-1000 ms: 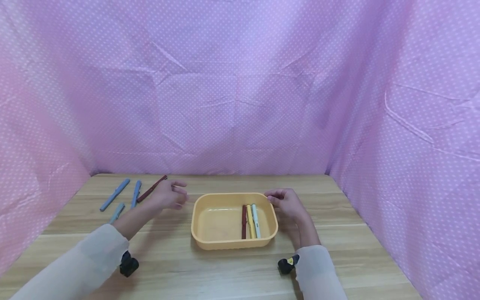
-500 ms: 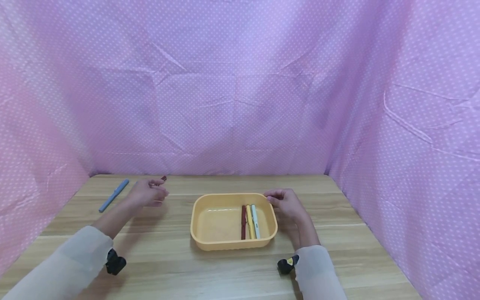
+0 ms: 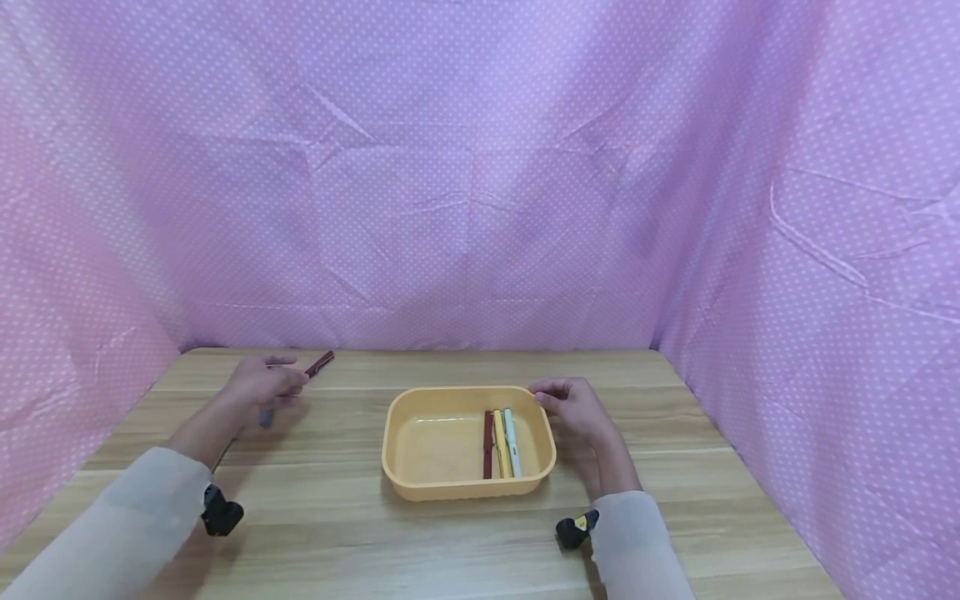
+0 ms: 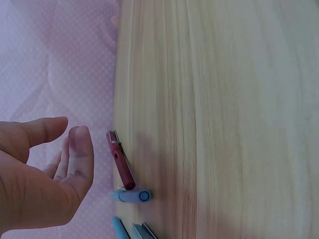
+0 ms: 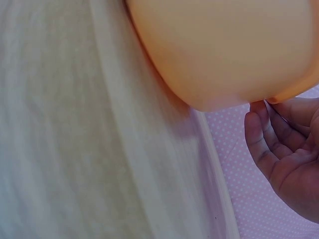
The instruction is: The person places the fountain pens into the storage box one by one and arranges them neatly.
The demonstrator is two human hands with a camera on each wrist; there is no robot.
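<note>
My left hand hovers over the table's far left with fingers loosely bent and nothing between them. Near its fingertips lies a dark red pen, partly covered by the hand in the head view. The left wrist view shows this red pen with its end by a blue pen; parts of two more bluish pens show at the bottom edge. A yellow plastic tray stands mid-table, and my right hand pinches its far right corner. Inside lie a dark red pen, a yellow pen and a pale pen.
The wooden table ends at a pink dotted cloth at the back and both sides. Black wrist cameras sit beneath both sleeves.
My left hand has moved left across the loose pens, uncovering the far end of the red one and covering most of the blue ones. The right hand and tray have stayed put.
</note>
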